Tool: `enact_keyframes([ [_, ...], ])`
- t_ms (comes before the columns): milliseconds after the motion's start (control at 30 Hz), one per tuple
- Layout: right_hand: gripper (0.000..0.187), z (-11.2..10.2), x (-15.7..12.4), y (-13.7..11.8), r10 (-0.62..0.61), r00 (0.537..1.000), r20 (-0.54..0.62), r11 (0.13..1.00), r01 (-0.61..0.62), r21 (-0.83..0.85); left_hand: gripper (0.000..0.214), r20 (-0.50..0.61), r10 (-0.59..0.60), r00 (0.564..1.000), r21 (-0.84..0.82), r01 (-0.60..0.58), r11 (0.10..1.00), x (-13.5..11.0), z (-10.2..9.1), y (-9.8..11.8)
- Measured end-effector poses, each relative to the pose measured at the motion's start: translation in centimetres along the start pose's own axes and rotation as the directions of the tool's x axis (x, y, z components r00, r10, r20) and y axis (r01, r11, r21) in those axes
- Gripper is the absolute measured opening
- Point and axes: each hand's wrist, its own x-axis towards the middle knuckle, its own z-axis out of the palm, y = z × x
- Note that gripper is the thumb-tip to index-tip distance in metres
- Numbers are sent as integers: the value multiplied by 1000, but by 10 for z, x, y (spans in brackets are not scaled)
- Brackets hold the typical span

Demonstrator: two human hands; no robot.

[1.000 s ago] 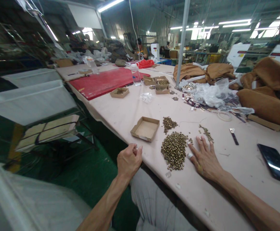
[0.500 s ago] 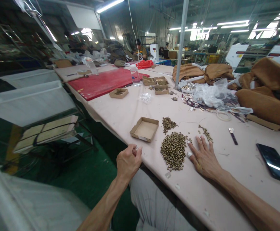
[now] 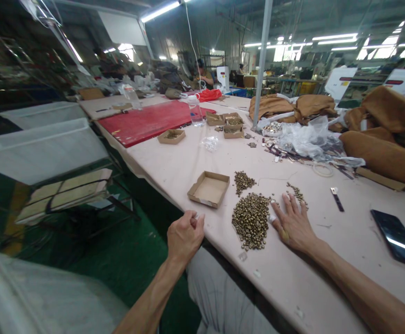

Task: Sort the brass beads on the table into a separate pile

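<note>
My right hand (image 3: pixel 291 223) lies flat on the table, fingers spread, with white tape around two of them. Just left of it is a large pile of small bronze-coloured metal studs (image 3: pixel 250 221). A smaller stud pile (image 3: pixel 243 182) sits behind that one, and a short line of loose studs (image 3: pixel 297 192) lies by my right fingertips. At the table's near edge my left hand (image 3: pixel 186 234) is curled closed, thumb against the fingers; whatever it may hold is hidden. An open shallow cardboard box (image 3: pixel 209 189) stands just beyond it, its bottom bare.
Small cardboard boxes with metal parts (image 3: pixel 171 136), a water bottle (image 3: pixel 196 111) and a red sheet (image 3: pixel 154 121) lie farther back. A metal post (image 3: pixel 261 65) rises beside plastic bags (image 3: pixel 310 139) and brown bundles (image 3: pixel 383 148). A phone (image 3: pixel 399 239) lies right; white bins (image 3: pixel 42 148) stand left.
Both hands stay almost in place. The right hand's fingers have shifted very slightly beside the large stud pile. The person in the background has changed posture.
</note>
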Motion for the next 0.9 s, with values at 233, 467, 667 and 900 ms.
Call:
enact_keyframes([
  [233,66,5,8,4,10,1000,1,1000,-10,-2,28,5,-6,1000,-2,6,1000,0,-2,0],
  [467,62,6,12,6,16,1000,-2,1000,-16,-9,28,7,-5,1000,-4,5,1000,0,-4,1],
  [667,61,8,19,17,7,1000,1,1000,-7,-21,28,2,-1,1000,-10,1,1000,0,-5,2],
  [900,60,14,32,26,-21,1000,-4,1000,21,-23,27,11,11,1000,-16,-11,1000,0,-6,2],
])
